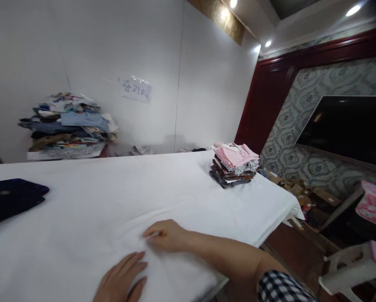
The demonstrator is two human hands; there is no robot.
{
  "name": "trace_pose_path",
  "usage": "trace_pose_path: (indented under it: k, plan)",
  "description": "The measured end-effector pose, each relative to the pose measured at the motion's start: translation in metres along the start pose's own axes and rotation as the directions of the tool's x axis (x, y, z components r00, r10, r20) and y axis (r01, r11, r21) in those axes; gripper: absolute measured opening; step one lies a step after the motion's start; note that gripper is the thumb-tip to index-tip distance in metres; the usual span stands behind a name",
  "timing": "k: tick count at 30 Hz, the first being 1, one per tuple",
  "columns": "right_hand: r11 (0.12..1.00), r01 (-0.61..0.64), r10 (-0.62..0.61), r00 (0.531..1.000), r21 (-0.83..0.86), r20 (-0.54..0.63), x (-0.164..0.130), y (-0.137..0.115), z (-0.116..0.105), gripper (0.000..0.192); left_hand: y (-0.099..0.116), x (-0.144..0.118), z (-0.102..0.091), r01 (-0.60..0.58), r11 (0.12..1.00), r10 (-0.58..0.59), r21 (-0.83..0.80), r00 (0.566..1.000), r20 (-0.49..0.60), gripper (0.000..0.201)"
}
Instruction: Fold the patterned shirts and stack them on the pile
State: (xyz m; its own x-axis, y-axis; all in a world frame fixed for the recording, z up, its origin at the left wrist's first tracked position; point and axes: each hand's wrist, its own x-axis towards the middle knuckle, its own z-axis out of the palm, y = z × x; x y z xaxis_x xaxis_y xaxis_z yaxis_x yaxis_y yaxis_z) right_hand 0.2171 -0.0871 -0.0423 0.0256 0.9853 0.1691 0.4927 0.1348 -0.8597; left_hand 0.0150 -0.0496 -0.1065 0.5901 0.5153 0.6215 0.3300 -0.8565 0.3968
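A white tablecloth (81, 201) covers the wide table, with creases running around my hands. My left hand (121, 279) lies flat on it near the front edge of the view, fingers stretched out. Just beyond and to the right, my right hand (167, 235) has its thumb and index finger drawn together at the cloth, which looks pinched up there. At the far left lies a dark navy garment (14, 199) with pale spots, apart from both hands. Toward the right back corner stands a stack of folded clothes (235, 161), a pink one on top.
Behind the table, a tall pile of mixed clothes (74, 126) rests against the white wall (137, 42), where a handwritten paper sign (137, 89) hangs. To the right are cardboard boxes (325, 197), a plastic stool (358, 268) and a wall-mounted television (348, 130).
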Motion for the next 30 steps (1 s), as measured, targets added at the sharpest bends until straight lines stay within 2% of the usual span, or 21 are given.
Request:
trace_pose_path:
  k: [3, 6, 8, 9, 10, 12, 15, 17, 19, 22, 26, 30]
  plan:
    - [0.962, 0.161, -0.128, 0.979, -0.22, 0.157, 0.016, -0.04, 0.025, 0.044, 0.013, 0.003, -0.007, 0.118, 0.993, -0.118, 0.003, 0.986, 0.121, 0.028]
    - [0.867, 0.25, -0.188, 0.965, -0.432, 0.181, 0.028, -0.05, 0.032, 0.049, 0.033, 0.011, -0.033, 0.251, 0.967, -0.228, -0.043, 0.93, 0.288, 0.027]
    - [0.802, 0.315, -0.266, 0.949, -0.508, 0.169, 0.032, -0.037, 0.035, 0.045, 0.044, 0.019, -0.058, 0.34, 0.938, -0.296, -0.066, 0.887, 0.353, 0.029]
    - [0.8, 0.341, -0.287, 0.94, -0.494, 0.183, 0.033, -0.025, 0.037, 0.042, 0.047, 0.024, -0.071, 0.37, 0.927, -0.324, -0.067, 0.875, 0.359, 0.031]
    - [0.802, 0.357, -0.304, 0.934, -0.479, 0.187, 0.034, -0.012, 0.039, 0.039, 0.046, 0.028, -0.083, 0.396, 0.916, -0.352, -0.06, 0.867, 0.352, 0.031]
    - [0.789, 0.366, -0.367, 0.925, -0.493, 0.099, 0.036, 0.014, 0.044, 0.033, 0.037, 0.037, -0.106, 0.436, 0.9, -0.406, -0.021, 0.855, 0.322, 0.031]
    - [0.791, 0.384, -0.383, 0.918, -0.477, 0.105, 0.035, 0.043, 0.048, 0.033, 0.001, 0.052, -0.134, 0.479, 0.871, -0.49, 0.106, 0.833, 0.256, 0.033]
    - [0.791, 0.379, -0.372, 0.921, -0.481, 0.114, 0.033, 0.051, 0.049, 0.034, -0.035, 0.064, -0.151, 0.535, 0.807, -0.583, 0.25, 0.79, 0.191, 0.034]
    - [0.789, 0.377, -0.371, 0.922, -0.485, 0.113, 0.031, 0.054, 0.048, 0.033, -0.076, 0.076, -0.167, 0.62, 0.666, -0.707, 0.414, 0.702, 0.087, 0.037]
    - [0.776, 0.387, -0.387, 0.916, -0.498, 0.109, 0.028, 0.056, 0.048, 0.034, -0.135, 0.09, -0.186, 0.714, 0.471, -0.805, 0.519, 0.588, -0.079, 0.045]
    - [0.735, 0.432, -0.457, 0.885, -0.523, 0.09, 0.027, 0.06, 0.049, 0.033, -0.189, 0.093, -0.195, 0.759, 0.31, -0.845, 0.573, 0.496, -0.2, 0.061]
    - [0.671, 0.499, -0.538, 0.837, -0.548, 0.103, 0.026, 0.06, 0.049, 0.033, -0.224, 0.092, -0.189, 0.758, 0.254, -0.857, 0.6, 0.464, -0.224, 0.075]
